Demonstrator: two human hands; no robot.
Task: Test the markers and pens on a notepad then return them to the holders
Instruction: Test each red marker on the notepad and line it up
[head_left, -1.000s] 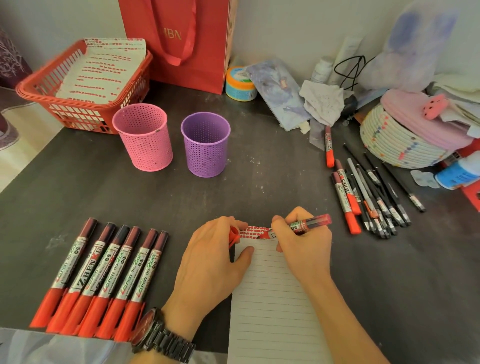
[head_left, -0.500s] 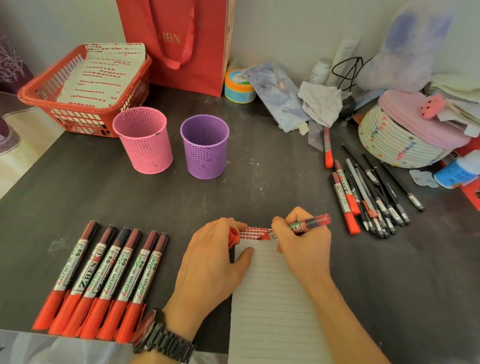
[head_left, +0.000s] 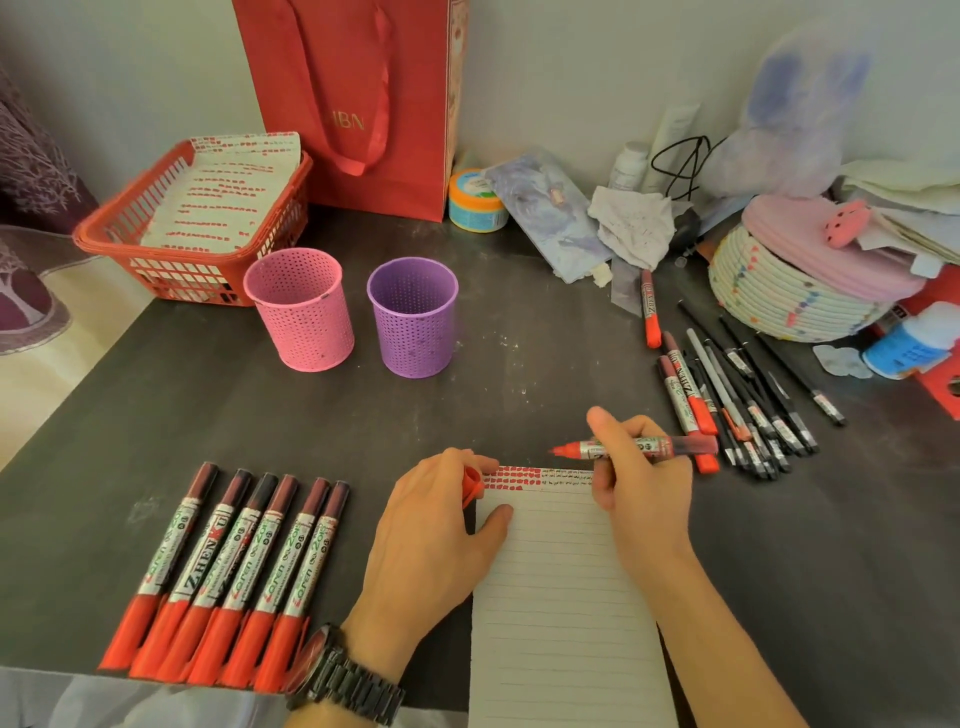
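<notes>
Above the top edge of the lined white notepad (head_left: 561, 597), my right hand (head_left: 644, 488) pinches the uncapped red marker (head_left: 644, 447), nib off the paper. My left hand (head_left: 431, 530) pins the page while gripping the small red cap (head_left: 471, 483) — a misaligned recap could ink my fingers.

A: How is the light?
B: Warm, rather dim and soft. Shadows round the notepad (head_left: 561, 597) are faint. Only a thin dark one lies under the left hand (head_left: 431, 535) at its left edge.
A: And sharpness?
B: Crisp at the notepad. Far behind it the clutter (head_left: 628, 228) softens and things lean outward.
</notes>
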